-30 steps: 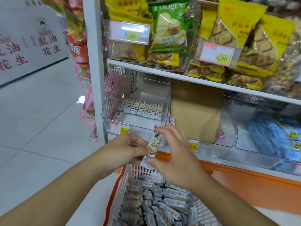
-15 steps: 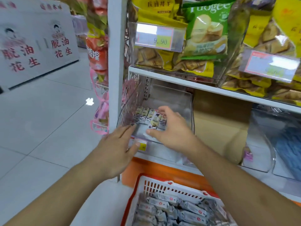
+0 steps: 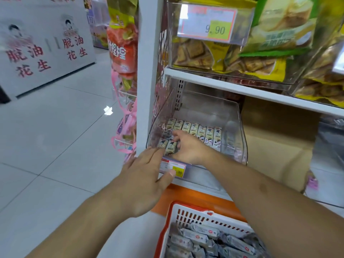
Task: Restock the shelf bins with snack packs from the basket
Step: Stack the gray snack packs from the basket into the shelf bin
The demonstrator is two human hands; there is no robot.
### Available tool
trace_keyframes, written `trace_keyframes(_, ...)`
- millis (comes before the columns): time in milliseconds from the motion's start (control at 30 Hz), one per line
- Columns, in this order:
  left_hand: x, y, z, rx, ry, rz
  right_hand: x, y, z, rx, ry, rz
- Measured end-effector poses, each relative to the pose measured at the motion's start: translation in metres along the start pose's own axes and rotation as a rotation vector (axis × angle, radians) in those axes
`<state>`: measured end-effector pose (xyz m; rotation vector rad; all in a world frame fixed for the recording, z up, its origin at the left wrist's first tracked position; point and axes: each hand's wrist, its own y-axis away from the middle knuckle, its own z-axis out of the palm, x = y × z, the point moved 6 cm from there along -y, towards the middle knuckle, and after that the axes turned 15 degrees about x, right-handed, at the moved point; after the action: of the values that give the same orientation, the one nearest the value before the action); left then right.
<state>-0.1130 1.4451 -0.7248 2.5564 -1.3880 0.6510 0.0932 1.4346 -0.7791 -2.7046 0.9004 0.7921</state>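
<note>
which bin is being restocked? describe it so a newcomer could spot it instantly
Start at the white shelf post and drop to the tier under the yellow biscuit bags. The clear plastic bin beside that post is it, with the right hand inside among small cream snack packs. Unlike the bins above, it holds neat rows of little packs.
</note>
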Motion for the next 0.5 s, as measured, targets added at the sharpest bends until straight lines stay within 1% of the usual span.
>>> trace_keyframes(67,0.001,0.000,0.003,0.002,-0.007,0.005,-0.002,-0.005,0.007,-0.036,-0.012,0.018)
trace_keyframes(167,0.002,0.000,0.005,0.008,-0.025,0.013,-0.004,-0.011,0.011,-0.025,0.123,-0.048)
trace_keyframes(233,0.003,0.000,0.005,0.015,-0.025,0.013,-0.004,-0.011,0.010,-0.011,0.150,-0.073)
trace_keyframes(300,0.004,0.000,0.006,0.023,-0.017,0.016,-0.003,-0.009,0.007,-0.011,0.132,-0.073)
trace_keyframes(400,0.002,0.001,0.008,0.030,-0.002,0.019,-0.002,0.004,-0.006,-0.005,0.004,-0.032)
trace_keyframes(500,0.005,0.006,0.006,0.057,0.030,0.031,-0.008,0.031,-0.036,0.087,-0.027,-0.050)
